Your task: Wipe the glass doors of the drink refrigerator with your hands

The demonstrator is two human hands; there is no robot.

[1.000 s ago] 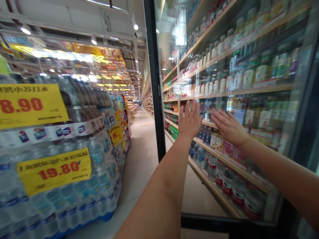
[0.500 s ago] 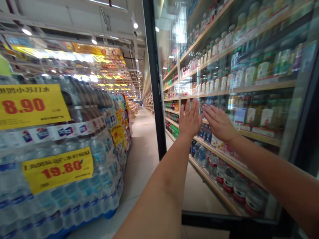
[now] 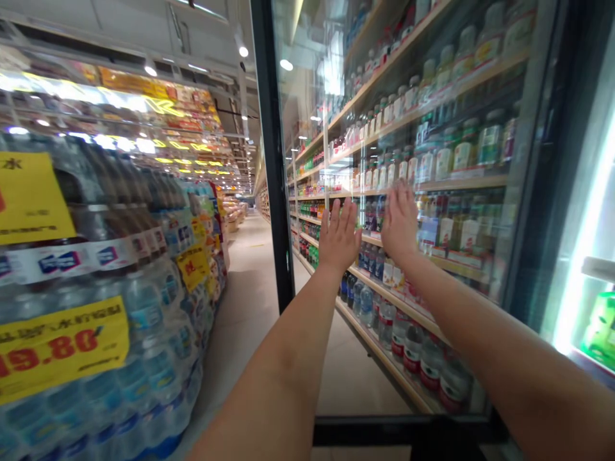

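Note:
A tall glass cooler door (image 3: 270,128) with a black frame stands swung open before me. My left hand (image 3: 340,237) lies against the pane or just off it, palm forward and fingers spread, with nothing in its grasp. Beside it on the right is my right hand (image 3: 400,221), its fingers stretched upward at the glass and slightly blurred; it holds nothing either. Whether both palms fully touch the pane I cannot tell. Seen in or through the glass are wooden shelves (image 3: 384,296) lined with several rows of bottles.
Shrink-wrapped water bottles (image 3: 144,314) are stacked high on the left, with a yellow price sign (image 3: 62,349). A tiled aisle (image 3: 245,269) runs away between stack and door. At the right edge glows a cooler light (image 3: 581,256) near a green package (image 3: 600,323).
The view has turned right, bringing the lit cooler interior into sight. My right hand, earlier slanting left, is now more upright. Both hands remain at the glass.

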